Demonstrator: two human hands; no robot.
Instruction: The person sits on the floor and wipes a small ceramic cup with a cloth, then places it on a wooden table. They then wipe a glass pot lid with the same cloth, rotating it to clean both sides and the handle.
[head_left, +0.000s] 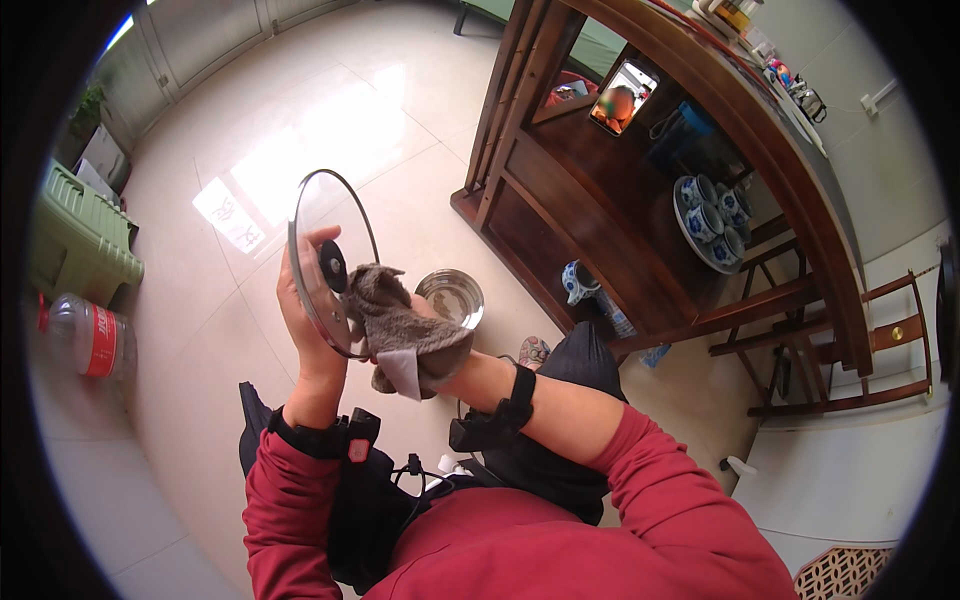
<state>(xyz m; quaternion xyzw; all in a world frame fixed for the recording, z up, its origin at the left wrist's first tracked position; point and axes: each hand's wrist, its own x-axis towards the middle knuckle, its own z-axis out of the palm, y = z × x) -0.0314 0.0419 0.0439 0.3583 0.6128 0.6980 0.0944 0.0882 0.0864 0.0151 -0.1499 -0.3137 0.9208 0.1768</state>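
Note:
My left hand (300, 292) grips a round glass pot lid (346, 217) with a metal rim, tilted nearly upright. The lid's black knob (333, 266) faces my other hand. Draped over my right hand (426, 309) is a grey-brown cloth (409, 335) with a pale tag; the cloth presses against the lid near its lower right edge. Most of the right fingers are hidden under the cloth. Below and beyond the cloth, a stainless steel pot or bowl (472, 289) stands on the tiled floor.
At right stands a dark wooden table (600, 247) holding a phone (625, 97) and a tray (686, 232) of blue-and-white cups. A similar patterned jug (577, 283) sits on its lower ledge. A folding wooden chair (892, 337) is behind. Leftward are a green plastic stool (82, 232) and a large plastic bottle (90, 337).

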